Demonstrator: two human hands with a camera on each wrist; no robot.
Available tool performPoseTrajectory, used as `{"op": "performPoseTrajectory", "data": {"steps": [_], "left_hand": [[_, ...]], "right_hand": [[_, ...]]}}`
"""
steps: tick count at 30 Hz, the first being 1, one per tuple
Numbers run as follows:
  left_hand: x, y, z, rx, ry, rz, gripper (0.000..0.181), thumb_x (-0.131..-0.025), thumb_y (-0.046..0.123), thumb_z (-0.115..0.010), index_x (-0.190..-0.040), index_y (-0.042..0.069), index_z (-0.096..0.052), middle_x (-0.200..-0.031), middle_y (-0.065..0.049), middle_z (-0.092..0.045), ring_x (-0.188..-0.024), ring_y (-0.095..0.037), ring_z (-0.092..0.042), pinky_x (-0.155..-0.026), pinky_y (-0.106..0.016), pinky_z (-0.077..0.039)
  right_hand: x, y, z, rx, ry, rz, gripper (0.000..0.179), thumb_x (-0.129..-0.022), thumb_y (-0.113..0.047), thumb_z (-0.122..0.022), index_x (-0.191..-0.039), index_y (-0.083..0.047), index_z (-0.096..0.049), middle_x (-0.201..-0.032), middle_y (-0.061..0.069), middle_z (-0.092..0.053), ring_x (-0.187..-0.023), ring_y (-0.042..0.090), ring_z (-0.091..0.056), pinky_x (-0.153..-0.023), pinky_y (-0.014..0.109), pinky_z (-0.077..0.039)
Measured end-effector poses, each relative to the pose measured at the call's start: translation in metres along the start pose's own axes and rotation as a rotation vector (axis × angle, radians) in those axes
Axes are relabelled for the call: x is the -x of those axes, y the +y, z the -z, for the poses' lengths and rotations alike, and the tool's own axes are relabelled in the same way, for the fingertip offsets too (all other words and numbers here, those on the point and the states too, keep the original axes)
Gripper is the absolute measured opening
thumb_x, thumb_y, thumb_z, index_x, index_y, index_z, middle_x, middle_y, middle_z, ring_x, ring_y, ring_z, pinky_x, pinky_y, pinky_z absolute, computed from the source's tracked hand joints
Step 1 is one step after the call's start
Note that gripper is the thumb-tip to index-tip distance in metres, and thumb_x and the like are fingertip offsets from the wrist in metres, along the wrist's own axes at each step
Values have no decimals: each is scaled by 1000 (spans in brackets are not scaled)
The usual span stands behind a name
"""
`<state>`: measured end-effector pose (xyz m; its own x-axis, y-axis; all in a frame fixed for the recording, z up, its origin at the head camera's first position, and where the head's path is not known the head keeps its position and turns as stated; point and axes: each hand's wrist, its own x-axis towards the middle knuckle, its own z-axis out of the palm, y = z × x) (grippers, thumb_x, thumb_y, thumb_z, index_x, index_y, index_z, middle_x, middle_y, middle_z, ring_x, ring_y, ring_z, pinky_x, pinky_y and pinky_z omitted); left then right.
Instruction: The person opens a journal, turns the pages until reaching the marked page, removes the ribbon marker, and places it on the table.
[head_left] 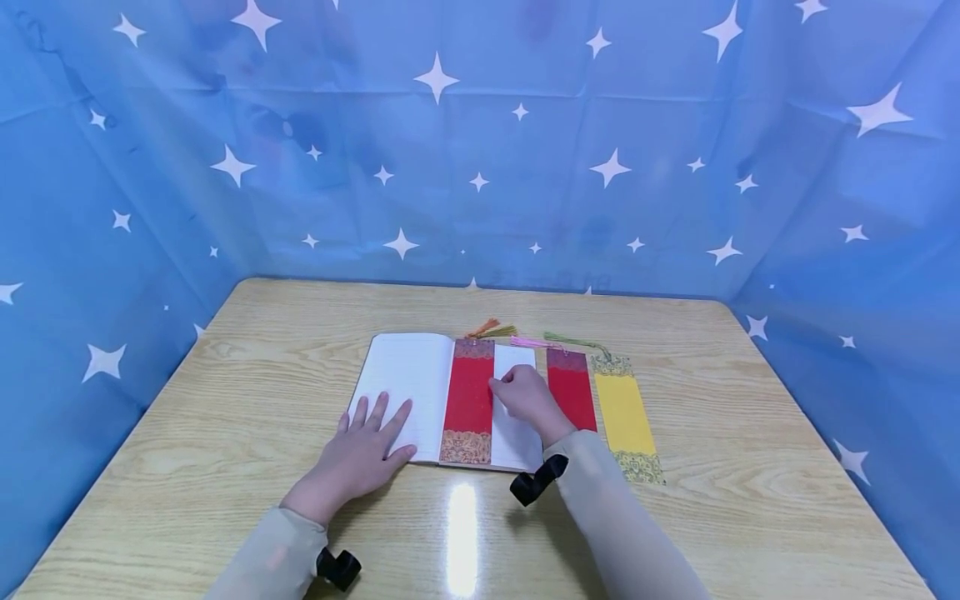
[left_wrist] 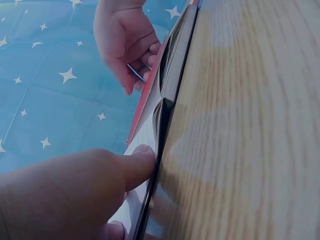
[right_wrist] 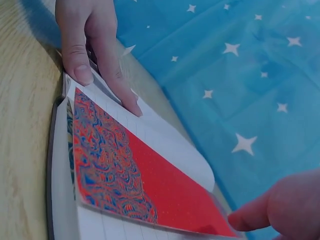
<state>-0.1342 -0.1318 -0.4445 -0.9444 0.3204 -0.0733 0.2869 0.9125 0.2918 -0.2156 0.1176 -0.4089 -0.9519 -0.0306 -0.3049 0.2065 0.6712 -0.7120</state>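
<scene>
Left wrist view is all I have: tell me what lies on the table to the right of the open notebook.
Observer: In the head view, a dark red bookmark and a yellow bookmark lie side by side, right of the notebook.

Operator: Describe the near end of the bookmark on the notebook.

Observer: The right wrist view shows a swirling patterned band across the near end of that red bookmark.

Operator: Now report how the left hand lies; I see little beyond its thumb.

Observer: In the head view, its fingers are spread over the near part of the left page.
</scene>
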Motion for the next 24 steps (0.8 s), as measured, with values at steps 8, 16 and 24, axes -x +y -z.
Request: {"op": "performPoseTrajectory", "data": {"steps": [8,16,24], "left_hand": [[1,2,2,9,6,-7,64,-94,47,-45,-148,17,-27,-151,-22,-18,-135,-49,-10,-104,-63,-12],[2,3,2,9,-5,-4,65,-94,48,-45,-148,18,-26,-151,-21,-17,-135,-48,-9,-104,-63,-12],[2,3,3,15,-13,3,64,-95,48,-44,-148,18,-26,-151,-21,-16,-135,-48,-9,-105,-63,-12]], "right_hand": [[-6,-3,-7,19,23,-37,26,-88,-28,-63,-80,-4,-60,-65,7,-54,-58,18,-52,-50,27,-40],[-7,-3,-11,-4,68,21,13,-85,-13,-66,-82,-1,-64,-76,9,-59,-65,19,-53,-56,28,-44],[-3,-2,-8,-318,87,-21,14,-85,-7,-63,-95,3,-60,-85,15,-62,-60,20,-61,-54,31,-54]]}}
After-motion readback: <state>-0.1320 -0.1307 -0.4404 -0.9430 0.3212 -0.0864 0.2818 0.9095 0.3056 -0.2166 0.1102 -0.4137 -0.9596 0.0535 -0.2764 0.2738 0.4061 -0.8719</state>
